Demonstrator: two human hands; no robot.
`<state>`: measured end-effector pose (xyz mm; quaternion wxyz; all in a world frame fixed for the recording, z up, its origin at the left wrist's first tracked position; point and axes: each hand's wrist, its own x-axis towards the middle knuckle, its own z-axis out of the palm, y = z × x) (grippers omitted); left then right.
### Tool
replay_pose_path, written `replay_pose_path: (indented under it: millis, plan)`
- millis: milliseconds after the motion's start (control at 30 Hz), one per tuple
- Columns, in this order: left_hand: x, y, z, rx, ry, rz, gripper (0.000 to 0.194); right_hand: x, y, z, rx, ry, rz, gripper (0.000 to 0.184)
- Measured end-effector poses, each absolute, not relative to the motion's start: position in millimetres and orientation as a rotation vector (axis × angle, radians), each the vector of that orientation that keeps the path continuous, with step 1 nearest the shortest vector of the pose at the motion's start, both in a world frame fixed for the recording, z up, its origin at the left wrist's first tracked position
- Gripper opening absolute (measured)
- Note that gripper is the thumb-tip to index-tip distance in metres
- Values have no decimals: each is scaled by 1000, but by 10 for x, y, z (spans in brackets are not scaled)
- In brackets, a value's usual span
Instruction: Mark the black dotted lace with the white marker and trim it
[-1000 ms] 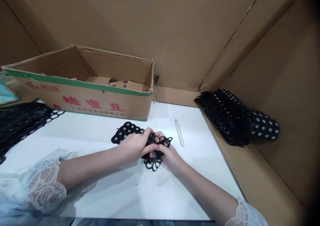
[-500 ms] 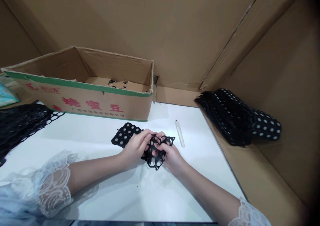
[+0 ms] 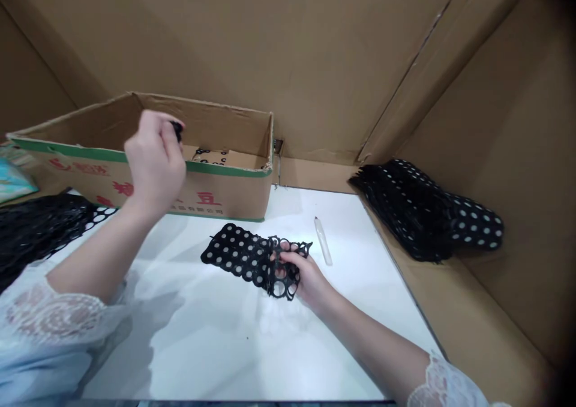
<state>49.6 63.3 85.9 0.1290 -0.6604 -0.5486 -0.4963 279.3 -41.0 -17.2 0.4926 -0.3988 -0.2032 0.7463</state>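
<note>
A flat black sheet with rows of pale round holes (image 3: 238, 252) lies on the white table. Its right end, an openwork of larger rings, is pinched in my right hand (image 3: 310, 275), thumb on top. My left hand (image 3: 157, 158) is raised over the front wall of the cardboard box (image 3: 243, 182), fingers closed around a small black piece (image 3: 177, 131). The exact shape of that piece is mostly hidden by the fingers. Several small black rings (image 3: 209, 155) are on the floor of the box.
A white pen-like tool (image 3: 323, 241) lies right of my right hand. Stacked black dotted sheets (image 3: 414, 212) lean by the right cardboard wall. A pile of black ring netting (image 3: 40, 230) sits at the left, near a blue-green packet (image 3: 15, 173). Cardboard walls surround the table.
My left hand has left the sheet and moved up and left to the box, carrying a small black piece. The sheet's middle is now uncovered; my right hand has stayed on its end.
</note>
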Motion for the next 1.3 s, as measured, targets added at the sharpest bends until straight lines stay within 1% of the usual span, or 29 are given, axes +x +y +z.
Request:
replay_pose_path:
  millis: [100,200,233,267,367,467,500,600,667,767,900,1067,1200,1300]
  plan:
    - [268,940,1042,-1900,-1540,-1210,41,2791,-404,-164,-1019,-501,1781,13]
    - [183,1169,1088,-2059,-1596,-863,44,2805,-394,-178,-1029,-557,1769,13]
    - [200,1184,1086,-2086,-1602,-810,45,2809,-390,-187,-1020,-568,1767,14]
    - [244,1156,1078,-2085,-1593,-818,44,2812,-385,-195,-1009,-574,1764,15]
    - [519,823,995,-2015,-1484,-1044,39,2810,-376,-210,-971,-590,1754,20]
    - [885,306,781,-2219,-1479,-1053,35,2797,-383,-213,-943,-637,1748,24]
    - [992,150,686,-2423,-1522,-961,34,2792,-388,-217,-936,-654,1752,25]
    - [1200,-156,396,-2977,-1690,-440,34,2779,-409,-246,-911,-700,1753,25]
    - [1239,-228,251,-3161,-1685,-302,35,2778,-422,-269,-896,-741,1740,24]
    - [1209,-238,148,-3245,-1644,-393,29,2786,-436,-276,-893,-772,1705,22]
    - [1179,-209,133,-3354,-1752,-615,22,2794,-440,-236,-930,-828,1730,25]
    - [1204,-115,109,-3444,-1922,-894,31,2754,-447,-196,-931,-741,1765,27]
    - [1142,-20,242,-3270,-1926,-1085,33,2738,-468,-167,-885,-614,1821,22]
    - [971,72,495,-2826,-1859,-1397,31,2775,-465,-170,-946,-508,1787,18]
